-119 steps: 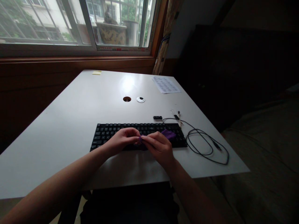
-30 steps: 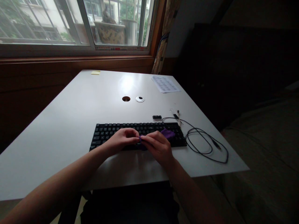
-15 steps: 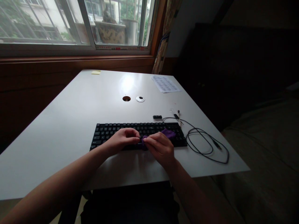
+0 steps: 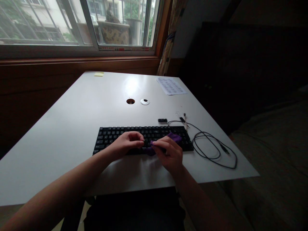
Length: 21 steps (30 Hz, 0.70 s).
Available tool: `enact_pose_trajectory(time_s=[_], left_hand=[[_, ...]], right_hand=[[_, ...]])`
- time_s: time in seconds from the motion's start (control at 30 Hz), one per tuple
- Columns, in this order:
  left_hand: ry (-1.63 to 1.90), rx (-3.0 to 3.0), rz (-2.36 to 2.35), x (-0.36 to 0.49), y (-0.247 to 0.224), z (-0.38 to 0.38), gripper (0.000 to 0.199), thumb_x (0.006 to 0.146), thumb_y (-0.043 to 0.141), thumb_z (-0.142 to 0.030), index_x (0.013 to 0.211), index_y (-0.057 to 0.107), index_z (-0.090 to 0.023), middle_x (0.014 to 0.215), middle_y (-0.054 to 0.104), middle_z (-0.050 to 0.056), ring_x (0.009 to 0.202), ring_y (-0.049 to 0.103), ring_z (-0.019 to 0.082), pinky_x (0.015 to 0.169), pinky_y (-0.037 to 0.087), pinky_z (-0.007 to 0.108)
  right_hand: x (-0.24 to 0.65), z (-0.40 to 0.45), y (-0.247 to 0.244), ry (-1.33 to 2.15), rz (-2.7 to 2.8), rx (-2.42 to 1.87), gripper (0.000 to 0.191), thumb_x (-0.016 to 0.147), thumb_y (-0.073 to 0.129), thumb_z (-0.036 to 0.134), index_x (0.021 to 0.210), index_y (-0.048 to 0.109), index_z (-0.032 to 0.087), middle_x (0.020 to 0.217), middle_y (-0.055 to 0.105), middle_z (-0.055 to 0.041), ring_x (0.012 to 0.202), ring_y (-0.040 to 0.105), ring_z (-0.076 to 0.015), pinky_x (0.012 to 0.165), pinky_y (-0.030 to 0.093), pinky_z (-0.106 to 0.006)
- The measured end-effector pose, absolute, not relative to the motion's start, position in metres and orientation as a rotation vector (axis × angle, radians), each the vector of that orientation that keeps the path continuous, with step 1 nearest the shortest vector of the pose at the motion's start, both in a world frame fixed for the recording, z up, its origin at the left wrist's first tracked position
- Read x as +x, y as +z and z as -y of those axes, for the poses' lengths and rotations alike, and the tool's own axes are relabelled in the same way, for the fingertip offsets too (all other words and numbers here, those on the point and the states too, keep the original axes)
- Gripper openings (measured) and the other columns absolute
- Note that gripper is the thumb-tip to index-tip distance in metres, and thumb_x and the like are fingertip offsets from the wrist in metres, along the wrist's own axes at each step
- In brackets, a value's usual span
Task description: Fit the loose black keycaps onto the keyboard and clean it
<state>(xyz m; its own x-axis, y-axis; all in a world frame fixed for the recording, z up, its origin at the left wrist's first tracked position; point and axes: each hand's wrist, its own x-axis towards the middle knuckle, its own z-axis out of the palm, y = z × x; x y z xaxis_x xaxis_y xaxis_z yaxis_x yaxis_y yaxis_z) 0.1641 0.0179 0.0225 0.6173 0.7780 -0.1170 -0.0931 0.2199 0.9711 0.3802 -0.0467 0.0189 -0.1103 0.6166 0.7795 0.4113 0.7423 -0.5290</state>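
Note:
Over the black keyboard [image 4: 112, 133], my left hand [image 4: 128, 141] is closed in a pinch on a small black keycap [image 4: 145, 141]. Just to its right, my right hand [image 4: 169, 152] is closed on a purple cloth [image 4: 175, 138], a bit of which pokes out at the fingertips. The rest of the cloth drapes around this hand, over the keyboard's right part and near edge. A small gap separates the two hands. My hands cover many keys in the middle of the keyboard.
Behind the keyboard lie a few loose black keycaps [image 4: 162, 120] and a thin wire tool with a black handle [image 4: 182, 119]. A coiled black cable [image 4: 204, 156] rests at the right. Printed sheets [image 4: 171, 86], a round grommet cover [image 4: 144, 102] and a cable hole [image 4: 130, 101] are farther back on the white desk [image 4: 60, 134].
My right hand has moved slightly right, away from the left, taking the cloth's tip off the keycap. My left hand stays nearly in place.

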Motion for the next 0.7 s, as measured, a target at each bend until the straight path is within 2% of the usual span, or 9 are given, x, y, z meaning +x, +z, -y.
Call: enact_pose_trajectory(time_s=[0.27, 0.57, 0.7], left_hand=[[0.633, 1.219, -0.713, 0.1627, 0.0226, -0.0173, 0.025, 0.077, 0.086, -0.032, 0.089, 0.072, -0.015, 0.082, 0.066, 0.001, 0.074, 0.058, 0.013, 0.071, 0.043, 0.024], [0.584, 1.223, -0.724, 0.1623, 0.0257, -0.0157, 0.029, 0.077, 0.086, -0.036, 0.09, 0.071, -0.014, 0.081, 0.066, 0.002, 0.074, 0.059, 0.014, 0.069, 0.043, 0.025], [0.573, 1.213, -0.718, 0.1626, 0.0276, -0.0151, 0.029, 0.077, 0.086, -0.035, 0.09, 0.071, -0.014, 0.081, 0.065, 0.002, 0.074, 0.059, 0.014, 0.07, 0.043, 0.025]], right_hand=[[0.3733, 0.0425, 0.02, 0.445, 1.76, -0.772, 0.024, 0.089, 0.07, 0.007, 0.104, 0.07, 0.025, 0.088, 0.069, -0.0009, 0.078, 0.067, -0.0136, 0.069, 0.056, -0.028], [0.3721, 0.0408, 0.0196, 0.38, 1.732, -0.897, 0.02, 0.092, 0.069, 0.016, 0.108, 0.073, 0.027, 0.092, 0.067, -0.0017, 0.084, 0.066, -0.0152, 0.073, 0.058, -0.03], [0.3711, 0.041, 0.0197, 0.314, 1.729, -0.878, 0.017, 0.093, 0.068, 0.014, 0.105, 0.071, 0.026, 0.093, 0.067, -0.0022, 0.084, 0.066, -0.0154, 0.074, 0.058, -0.03]])
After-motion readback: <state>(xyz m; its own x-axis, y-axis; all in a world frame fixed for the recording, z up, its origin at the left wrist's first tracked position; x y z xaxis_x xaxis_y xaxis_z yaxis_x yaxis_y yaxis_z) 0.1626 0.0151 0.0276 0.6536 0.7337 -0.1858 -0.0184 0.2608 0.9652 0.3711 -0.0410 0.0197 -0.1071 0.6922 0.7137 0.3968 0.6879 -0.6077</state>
